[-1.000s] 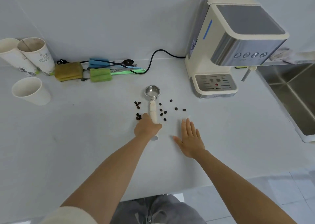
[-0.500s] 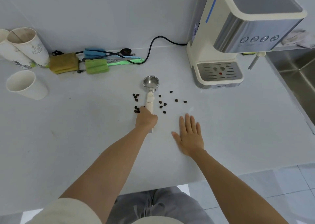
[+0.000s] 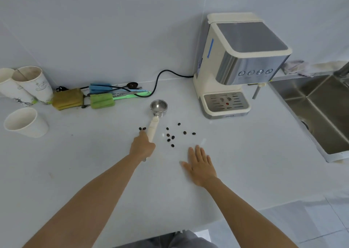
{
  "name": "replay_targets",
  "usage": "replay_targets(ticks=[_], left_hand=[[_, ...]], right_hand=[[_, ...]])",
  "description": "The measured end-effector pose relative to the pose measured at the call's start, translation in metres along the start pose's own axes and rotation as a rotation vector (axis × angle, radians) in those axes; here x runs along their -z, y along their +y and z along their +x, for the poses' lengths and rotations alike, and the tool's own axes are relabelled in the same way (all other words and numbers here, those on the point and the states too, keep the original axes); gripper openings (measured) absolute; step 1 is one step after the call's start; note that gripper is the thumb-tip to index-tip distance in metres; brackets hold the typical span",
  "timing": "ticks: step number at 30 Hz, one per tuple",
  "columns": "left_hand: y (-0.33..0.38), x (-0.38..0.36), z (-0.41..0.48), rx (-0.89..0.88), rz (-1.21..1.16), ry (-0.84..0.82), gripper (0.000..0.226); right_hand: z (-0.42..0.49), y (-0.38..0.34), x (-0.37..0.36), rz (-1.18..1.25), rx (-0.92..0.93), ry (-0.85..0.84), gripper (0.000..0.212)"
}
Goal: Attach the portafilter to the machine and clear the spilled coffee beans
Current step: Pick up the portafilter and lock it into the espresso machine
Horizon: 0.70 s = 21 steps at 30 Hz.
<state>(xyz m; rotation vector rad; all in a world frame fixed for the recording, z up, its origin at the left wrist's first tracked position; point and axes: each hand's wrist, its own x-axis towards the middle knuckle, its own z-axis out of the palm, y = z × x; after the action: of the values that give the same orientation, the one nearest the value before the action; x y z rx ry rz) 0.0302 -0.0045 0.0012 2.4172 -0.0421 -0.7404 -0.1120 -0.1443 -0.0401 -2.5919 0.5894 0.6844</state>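
Two hands are down on the worktop (image 3: 75, 172): my left hand (image 3: 142, 147) is curled shut around the cream handle of the portafilter (image 3: 158, 107), ready to lift it toward the machine (image 3: 239, 64), while my right hand (image 3: 201, 164) lies flat with fingers spread, steadying me beside the coffee beans (image 3: 171, 139) scattered on both sides of the handle. Compared with a moment ago, my grip sits further up the handle, and the basket points slightly more to the right
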Motion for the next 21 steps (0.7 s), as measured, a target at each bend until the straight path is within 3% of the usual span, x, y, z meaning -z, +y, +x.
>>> replay_targets(ticks=[4,8,13,17,21], left_hand=[[0.018,0.015,-0.001,-0.078,0.062,0.001,0.034],[0.04,0.02,-0.007,-0.148,0.042,-0.058,0.026],[0.064,0.018,-0.009,-0.298,0.209,-0.099,0.029],[0.089,0.008,-0.007,-0.388,0.332,-0.143,0.029],[0.117,-0.002,-0.001,-0.431,0.442,-0.139,0.035]], right_hand=[[-0.006,0.001,0.049,0.109,0.021,0.196,0.063],[-0.021,0.008,0.121,0.207,0.096,0.534,0.061],[-0.04,0.026,0.209,0.12,0.114,0.895,0.067],[-0.038,0.041,0.264,0.031,0.064,0.908,0.068],[-0.026,0.059,0.289,-0.087,0.003,0.713,0.065]])
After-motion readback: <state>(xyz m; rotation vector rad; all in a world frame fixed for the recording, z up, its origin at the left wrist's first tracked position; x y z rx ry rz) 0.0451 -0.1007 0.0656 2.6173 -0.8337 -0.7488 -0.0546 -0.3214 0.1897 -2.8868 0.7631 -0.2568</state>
